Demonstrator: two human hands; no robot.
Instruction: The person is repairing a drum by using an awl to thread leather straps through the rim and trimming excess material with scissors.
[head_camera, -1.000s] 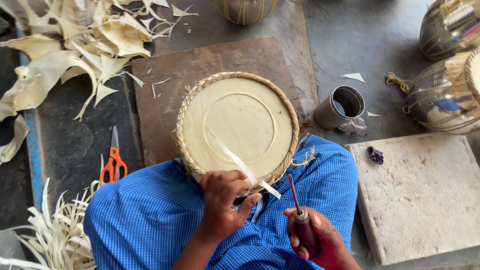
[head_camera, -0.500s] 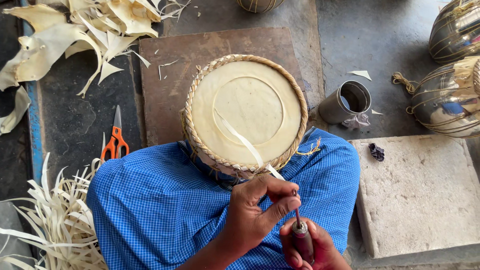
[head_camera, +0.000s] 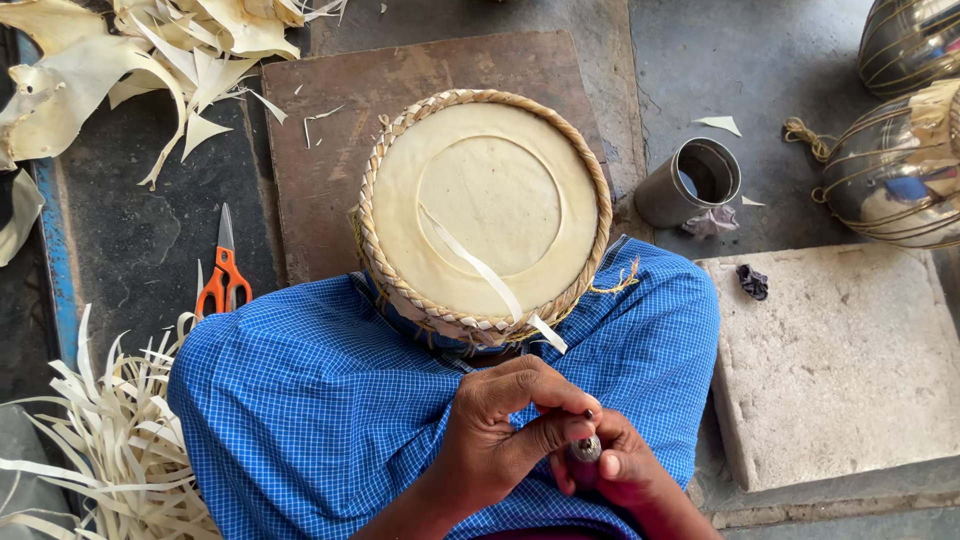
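A round drum-like piece (head_camera: 485, 205) with a pale skin face and a woven strip rim rests on my lap, over blue checked cloth (head_camera: 300, 420). A loose pale strip (head_camera: 480, 270) lies across its face and hangs past the near rim. My right hand (head_camera: 625, 470) grips a small awl-like tool with a dark handle and metal collar (head_camera: 585, 450). My left hand (head_camera: 505, 425) is closed beside it, its thumb and fingers pinching at the tool's tip. Both hands sit just below the drum's near edge.
Orange-handled scissors (head_camera: 222, 275) lie at the left on dark ground. Pale strips (head_camera: 100, 440) are heaped at the lower left, offcuts (head_camera: 130, 60) at the top left. A brown board (head_camera: 320, 150) lies under the drum. A metal cup (head_camera: 692, 180), a stone slab (head_camera: 840, 360) and metal pots (head_camera: 895, 170) stand at the right.
My left hand let go of the strip's end and came down to the tool in my right hand. Both hands have drawn together lower on my lap.
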